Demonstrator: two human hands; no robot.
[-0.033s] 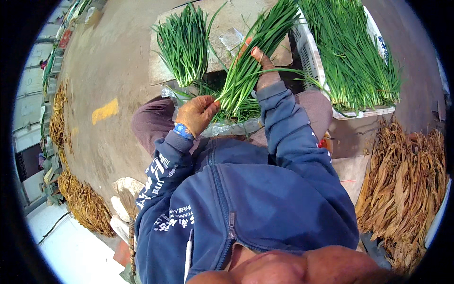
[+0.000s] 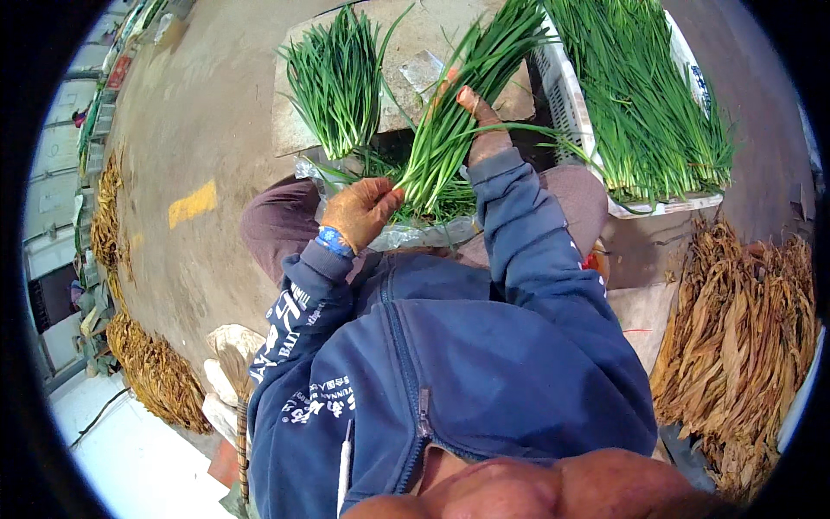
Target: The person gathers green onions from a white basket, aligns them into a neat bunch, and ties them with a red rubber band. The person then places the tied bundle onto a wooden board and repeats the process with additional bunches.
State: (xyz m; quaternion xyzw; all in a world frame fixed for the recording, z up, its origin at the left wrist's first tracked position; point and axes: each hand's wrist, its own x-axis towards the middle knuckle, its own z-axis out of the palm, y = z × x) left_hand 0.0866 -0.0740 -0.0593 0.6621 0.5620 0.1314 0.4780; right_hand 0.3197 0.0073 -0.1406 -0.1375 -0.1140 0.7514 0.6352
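My right hand (image 2: 480,121) is wrapped around the middle of a bunch of garlic chives (image 2: 484,78), its leaves pointing up and away to the right. At the pale stem ends, my left hand (image 2: 361,209) pinches with thumb and fingers against the lowest stalks; what exactly sits between the fingertips is too small to tell. A few long leaves stick out sideways past my right wrist. Under the bunch, loose chives (image 2: 445,206) lie on a clear plastic sheet (image 2: 411,235) over my lap.
A second chive bunch (image 2: 333,82) lies on a flat board (image 2: 294,121) ahead. To the right stands a white plastic crate (image 2: 566,104) filled with chives. Dried brown leaves (image 2: 735,346) are heaped at the right, and more dried bundles (image 2: 151,372) lie at the left.
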